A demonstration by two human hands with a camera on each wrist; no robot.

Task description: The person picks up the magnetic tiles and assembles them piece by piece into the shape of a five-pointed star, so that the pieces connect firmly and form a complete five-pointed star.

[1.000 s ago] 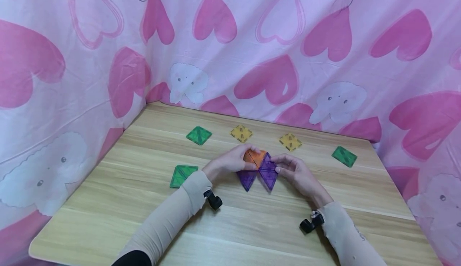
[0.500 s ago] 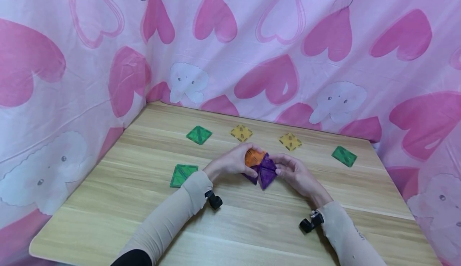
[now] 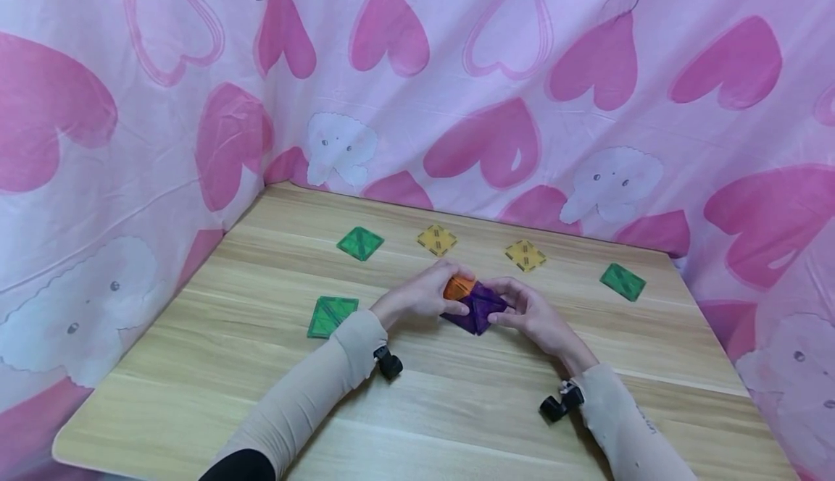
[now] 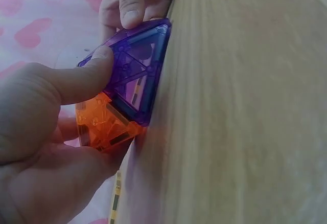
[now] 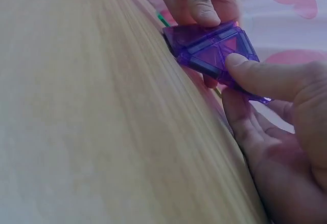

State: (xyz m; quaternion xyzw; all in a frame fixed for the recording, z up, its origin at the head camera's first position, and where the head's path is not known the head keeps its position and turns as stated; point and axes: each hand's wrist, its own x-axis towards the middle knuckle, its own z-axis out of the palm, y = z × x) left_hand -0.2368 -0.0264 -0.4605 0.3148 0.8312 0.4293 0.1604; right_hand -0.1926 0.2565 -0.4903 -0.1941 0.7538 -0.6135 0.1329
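Over the middle of the table, both hands hold a small cluster of joined translucent magnetic tiles. Its orange part lies at the left and back, and purple triangle tiles make up the front and right. My left hand grips the left side, its thumb on a purple tile beside the orange piece in the left wrist view. From the right, my right hand pinches the purple tiles between thumb and fingers. The cluster's far side is hidden by the fingers.
Two green tiles lie left of the hands, another green tile at the right. Two yellow tiles lie behind the hands. A pink heart-patterned curtain borders the wooden table.
The purple triangles, earlier two separate points hanging toward the front, have folded in and now meet edge to edge. My right thumb has shifted left onto the purple tile.
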